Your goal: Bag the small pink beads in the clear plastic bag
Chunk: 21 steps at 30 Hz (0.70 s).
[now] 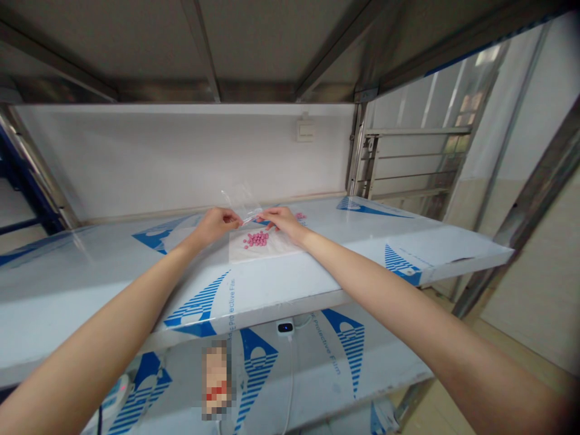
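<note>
Both my hands meet at a clear plastic bag point(243, 199) near the back of the film-covered shelf. My left hand point(216, 223) pinches the bag's left side between thumb and fingers. From the right, my right hand point(281, 221) grips the other side of the same bag. Just below my hands, a cluster of small pink beads or pellets point(257, 239) lies on a thin whitish sheet point(238, 254). A few more pink pieces point(300, 215) show past my right hand; whether they are in the bag or on the shelf I cannot tell.
Blue-printed protective film covers the shelf point(290, 290) and a lower shelf point(308, 368). A small white device point(285, 327) with a cable hangs at the shelf's front. A metal upper deck point(254, 48) spans overhead, with steel posts point(357, 145) at the sides. A wall switch point(305, 130) is behind.
</note>
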{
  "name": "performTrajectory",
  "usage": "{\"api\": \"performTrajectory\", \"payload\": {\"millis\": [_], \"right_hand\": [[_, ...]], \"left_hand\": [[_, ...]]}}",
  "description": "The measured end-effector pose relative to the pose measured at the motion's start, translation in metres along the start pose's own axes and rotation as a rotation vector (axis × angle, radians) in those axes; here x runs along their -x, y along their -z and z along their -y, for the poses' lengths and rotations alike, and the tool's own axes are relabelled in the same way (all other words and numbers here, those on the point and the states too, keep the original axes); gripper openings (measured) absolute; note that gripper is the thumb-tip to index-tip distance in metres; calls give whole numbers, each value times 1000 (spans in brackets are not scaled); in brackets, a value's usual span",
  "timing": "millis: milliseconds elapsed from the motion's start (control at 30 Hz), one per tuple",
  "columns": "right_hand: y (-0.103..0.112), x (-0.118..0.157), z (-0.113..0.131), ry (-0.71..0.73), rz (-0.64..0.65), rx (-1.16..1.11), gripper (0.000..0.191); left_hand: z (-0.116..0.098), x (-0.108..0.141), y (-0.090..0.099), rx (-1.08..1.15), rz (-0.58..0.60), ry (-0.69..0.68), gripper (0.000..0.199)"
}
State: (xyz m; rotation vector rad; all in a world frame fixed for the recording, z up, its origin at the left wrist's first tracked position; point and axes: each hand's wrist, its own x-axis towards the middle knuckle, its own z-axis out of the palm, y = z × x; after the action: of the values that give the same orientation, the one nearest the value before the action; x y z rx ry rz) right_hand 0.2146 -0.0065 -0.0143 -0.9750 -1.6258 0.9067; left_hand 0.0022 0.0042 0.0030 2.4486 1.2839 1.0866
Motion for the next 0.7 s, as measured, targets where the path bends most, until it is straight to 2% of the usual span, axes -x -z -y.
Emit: {"api": "performTrajectory", "payload": {"millis": [167, 400, 700], "right_hand": [[1, 0, 0, 8, -2, -23, 20], [0, 1, 5, 81, -18, -59, 15], [-3, 6, 11, 128, 53, -32, 17]], "left_hand": [[-2, -2, 1, 52, 14, -51, 24], [-14, 6, -2, 271, 14, 104, 32], [-16, 4, -3, 260, -6, 97, 32]]}}
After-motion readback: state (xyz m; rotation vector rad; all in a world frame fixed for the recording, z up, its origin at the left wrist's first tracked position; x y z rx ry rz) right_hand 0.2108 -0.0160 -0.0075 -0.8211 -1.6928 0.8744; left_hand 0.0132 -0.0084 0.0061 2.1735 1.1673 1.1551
